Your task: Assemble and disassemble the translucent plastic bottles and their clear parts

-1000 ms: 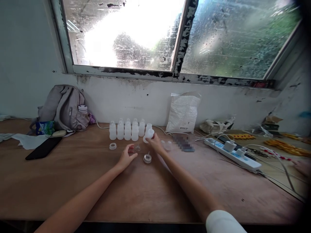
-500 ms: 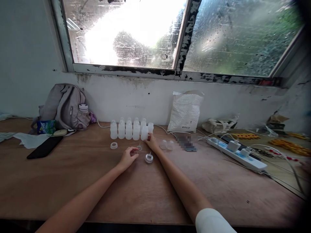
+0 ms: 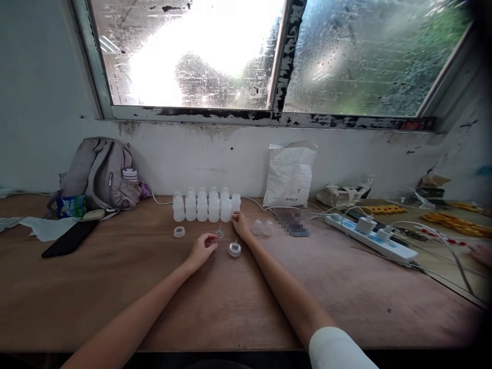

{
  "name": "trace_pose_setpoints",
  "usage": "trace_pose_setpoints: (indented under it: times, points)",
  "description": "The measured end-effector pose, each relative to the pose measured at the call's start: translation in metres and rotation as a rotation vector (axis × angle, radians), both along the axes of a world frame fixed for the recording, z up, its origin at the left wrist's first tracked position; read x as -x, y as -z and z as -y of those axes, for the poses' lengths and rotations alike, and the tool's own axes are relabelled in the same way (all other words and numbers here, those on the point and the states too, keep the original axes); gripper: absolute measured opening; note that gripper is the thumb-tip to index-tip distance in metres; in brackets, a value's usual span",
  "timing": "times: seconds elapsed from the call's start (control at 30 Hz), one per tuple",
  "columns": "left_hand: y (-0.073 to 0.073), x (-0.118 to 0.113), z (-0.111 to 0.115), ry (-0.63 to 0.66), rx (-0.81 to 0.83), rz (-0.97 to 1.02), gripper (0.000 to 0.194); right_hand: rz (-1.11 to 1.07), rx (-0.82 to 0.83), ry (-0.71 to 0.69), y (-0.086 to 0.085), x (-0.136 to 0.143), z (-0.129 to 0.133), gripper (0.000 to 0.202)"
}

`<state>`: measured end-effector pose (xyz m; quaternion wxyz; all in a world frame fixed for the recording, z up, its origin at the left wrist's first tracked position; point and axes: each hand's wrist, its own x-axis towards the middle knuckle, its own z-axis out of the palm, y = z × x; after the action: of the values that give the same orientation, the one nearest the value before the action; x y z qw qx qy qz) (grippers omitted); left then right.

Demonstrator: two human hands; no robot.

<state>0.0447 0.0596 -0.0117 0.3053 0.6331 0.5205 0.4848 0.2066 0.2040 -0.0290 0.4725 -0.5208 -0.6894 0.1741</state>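
Where the front of the cluster ends on the right, a whitish translucent bottle [image 3: 225, 210] stands upright on the worktop [image 3: 192, 307], with the right hand's [image 3: 240, 224] fingertips at its lower right side; whether they pinch it I cannot tell. Just behind and to its right is a shorter-looking bottle [image 3: 236, 201]; to its left stand the other bottles [image 3: 202, 209], close together. Nearer the person, a clear teat [image 3: 219, 233] lies just beyond the left hand [image 3: 204, 250], whose thumb and fingers are curved and parted. Between the forearms sits a ring with a tip pointing up [image 3: 234, 249]. A plain ring [image 3: 179, 231] lies farther left, two clear domed caps [image 3: 262, 227] right of the right hand. Farther out are a backpack [image 3: 102, 174], a black phone [image 3: 69, 239], a white plastic bag [image 3: 290, 174] and a power strip [image 3: 371, 240].
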Motion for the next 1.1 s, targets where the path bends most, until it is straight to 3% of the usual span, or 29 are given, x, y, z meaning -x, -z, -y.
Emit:
trace_pose_setpoints:
  times: [0.17, 0.27, 0.43, 0.57, 0.7, 0.87, 0.97, 1.1]
  points:
    - [-0.002, -0.001, 0.003, 0.03, -0.011, -0.04, 0.016, -0.002, -0.059, 0.069, -0.009, -0.002, 0.014, 0.018]
    - [-0.002, -0.001, 0.004, 0.044, -0.015, -0.068, 0.014, -0.004, -0.083, 0.055, -0.015, -0.003, 0.033, 0.022]
    - [-0.001, -0.002, 0.003, 0.062, -0.019, -0.089, 0.015, 0.041, -0.103, -0.093, -0.02, -0.018, 0.085, 0.044]
    - [0.002, -0.001, 0.002, 0.086, -0.028, -0.09, 0.017, 0.311, -0.186, -0.3, -0.021, -0.028, 0.119, 0.029]
    - [0.003, -0.002, 0.004, 0.108, -0.058, -0.129, 0.024, 0.438, -0.212, -0.314, -0.02, -0.022, 0.128, 0.021]
    - [-0.002, -0.005, 0.012, 0.211, -0.177, -0.205, 0.044, 0.316, -0.229, -0.427, -0.022, -0.012, 0.136, 0.018]
    - [-0.007, -0.007, 0.016, 0.29, -0.254, -0.239, 0.034, 0.283, -0.28, -0.505, -0.024, -0.008, 0.144, 0.022]
    - [-0.009, -0.006, 0.016, 0.27, -0.277, -0.314, 0.025, 0.321, -0.313, -0.535, -0.021, -0.005, 0.145, 0.02]
